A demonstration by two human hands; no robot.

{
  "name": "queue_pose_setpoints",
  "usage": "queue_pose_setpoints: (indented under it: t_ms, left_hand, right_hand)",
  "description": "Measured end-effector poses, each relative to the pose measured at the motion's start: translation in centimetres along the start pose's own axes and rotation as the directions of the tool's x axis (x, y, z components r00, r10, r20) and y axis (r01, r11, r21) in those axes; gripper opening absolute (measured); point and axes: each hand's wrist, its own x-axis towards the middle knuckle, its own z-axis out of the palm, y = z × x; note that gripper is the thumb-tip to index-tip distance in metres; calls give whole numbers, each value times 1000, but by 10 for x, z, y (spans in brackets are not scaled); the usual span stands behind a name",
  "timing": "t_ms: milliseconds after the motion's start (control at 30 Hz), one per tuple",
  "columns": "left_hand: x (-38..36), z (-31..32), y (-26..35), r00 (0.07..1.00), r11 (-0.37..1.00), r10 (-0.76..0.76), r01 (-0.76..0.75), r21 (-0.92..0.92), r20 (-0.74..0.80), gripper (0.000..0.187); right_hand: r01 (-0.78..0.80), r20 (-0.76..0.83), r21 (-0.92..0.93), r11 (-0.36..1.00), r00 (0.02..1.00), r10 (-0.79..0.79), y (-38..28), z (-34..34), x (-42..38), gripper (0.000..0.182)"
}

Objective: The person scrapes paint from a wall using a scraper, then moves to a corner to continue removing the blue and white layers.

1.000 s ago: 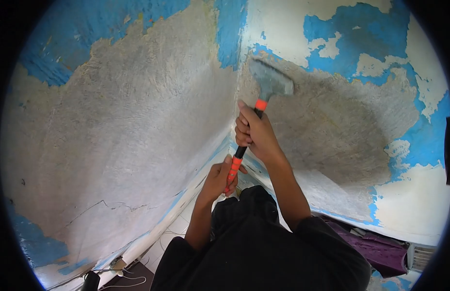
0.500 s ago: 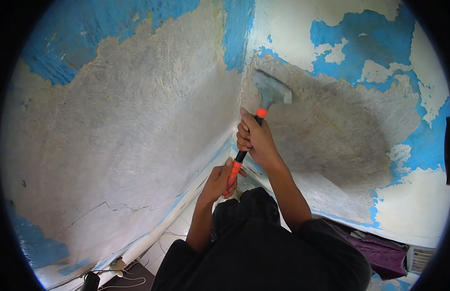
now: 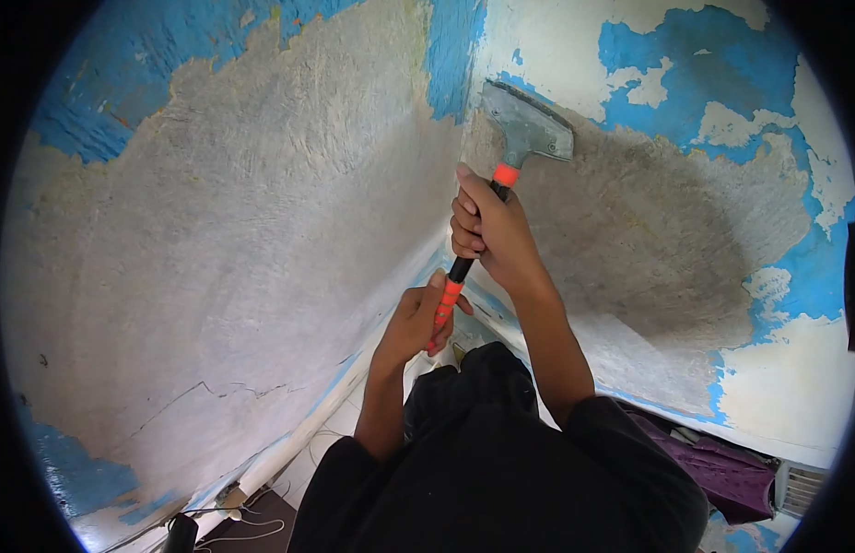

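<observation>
A long-handled scraper [image 3: 529, 124] with a wide grey head and a black and orange handle is in both my hands. My right hand [image 3: 490, 226] wraps round the black shaft just below the upper orange collar. Lower down, my left hand [image 3: 418, 321] is closed on the orange grip near the handle's end. The scraper's head lies against the right wall [image 3: 630, 221], its blade edge at the border where bare grey plaster meets white and blue paint, close to the corner.
The left wall [image 3: 225, 249] is mostly bare plaster, with blue paint at the top and a crack low down. Purple material [image 3: 722, 475] and a vent grille [image 3: 801, 488] are at lower right. Cables [image 3: 252, 527] lie at lower left.
Both hands have pushed the scraper up the right wall, the right hand rising more than the left. The blade has moved from bare plaster to the paint border.
</observation>
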Motion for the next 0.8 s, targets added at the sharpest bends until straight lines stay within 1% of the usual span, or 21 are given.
queue_pose_setpoints:
  t_ms: [33, 133, 167, 267, 367, 400, 433, 533, 567, 667, 700, 800]
  left_hand:
    - [3, -3, 3, 1000, 999, 27, -26, 29, -1, 73]
    - [-3, -8, -17, 997, 997, -74, 74, 25, 16, 69]
    - [-4, -8, -24, 996, 997, -72, 74, -29, 48, 70]
    - [1, -6, -19, 997, 998, -35, 37, -41, 65, 70]
    - [3, -4, -3, 997, 997, 9, -4, -76, 72, 71]
    - [6, -6, 3, 997, 996, 36, -30, -82, 75, 71]
    - [4, -7, -5, 999, 999, -24, 25, -25, 36, 71]
    - [-1, -4, -20, 995, 995, -86, 88, -44, 53, 74]
    - [1, -4, -21, 994, 995, -85, 88, -50, 65, 75]
    - [6, -2, -1, 996, 1000, -15, 17, -26, 91, 76]
    - [5, -1, 7, 991, 998, 9, -2, -55, 130, 77]
    - [5, -4, -4, 998, 1000, -26, 27, -5, 62, 74]
  right_hand:
    - [14, 20, 5, 1000, 1000, -15, -3, 2, 3, 42]
    - [-58, -29, 32, 998, 998, 59, 20, -12, 1, 42]
    - [-85, -57, 29, 996, 995, 86, 26, -15, 0, 42]
    - [-45, -65, -16, 999, 997, 44, 16, -8, 1, 42]
    - [-11, 14, -39, 999, 1000, 12, -14, 7, 3, 42]
    - [-16, 8, -22, 1000, 1000, 16, -9, 3, 4, 42]
    - [-19, 9, -6, 1000, 1000, 19, 2, -5, 4, 42]
    - [-47, -33, 9, 999, 998, 47, 23, -16, 2, 42]
    - [-59, -56, 11, 998, 997, 60, 26, -17, 1, 42]
    - [36, -44, -51, 998, 998, -38, -4, 4, -4, 41]
    - [18, -38, -49, 999, 999, -20, -3, 3, -5, 41]
    - [-1, -19, -35, 999, 1000, 1, 0, -1, 2, 41]
